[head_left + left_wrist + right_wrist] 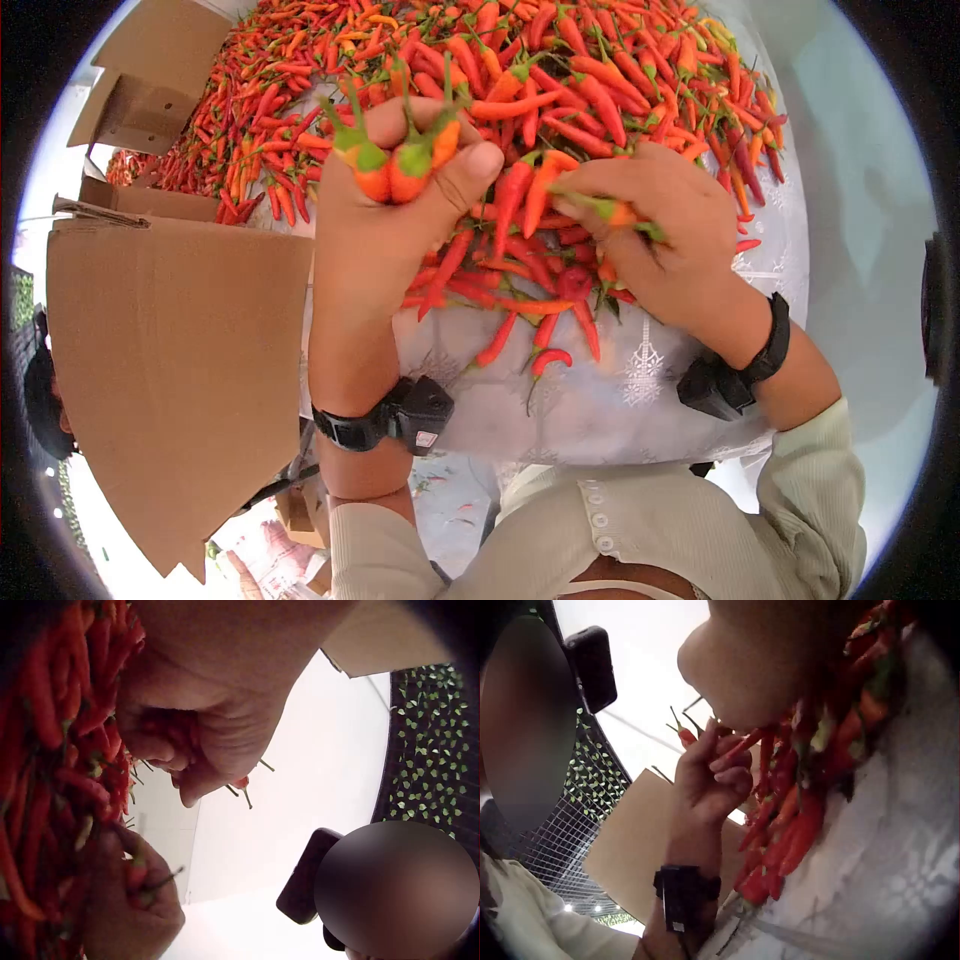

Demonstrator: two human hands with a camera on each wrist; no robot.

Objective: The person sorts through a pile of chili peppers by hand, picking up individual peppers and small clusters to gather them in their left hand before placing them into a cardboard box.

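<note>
Upright in my left hand (385, 235) is a small bunch of red-orange chili peppers (408, 178), their green stems sticking up above the curled fingers. In the left wrist view, more red chilies (180, 727) show inside that hand's palm. My right hand (680, 240) pinches a chili pepper (618, 213) between thumb and fingers, close over the front of the chili heap (560, 110). The stem of this chili (137, 871) points outward in the left wrist view. In the right wrist view, my left hand (712, 784) grips its chilies beside the heap.
The heap covers most of the white patterned tablecloth (640, 375), with several loose chilies (550, 360) near the front edge. Brown cardboard boxes (180, 370) stand along the left. A pale wall (850, 170) rises to the right.
</note>
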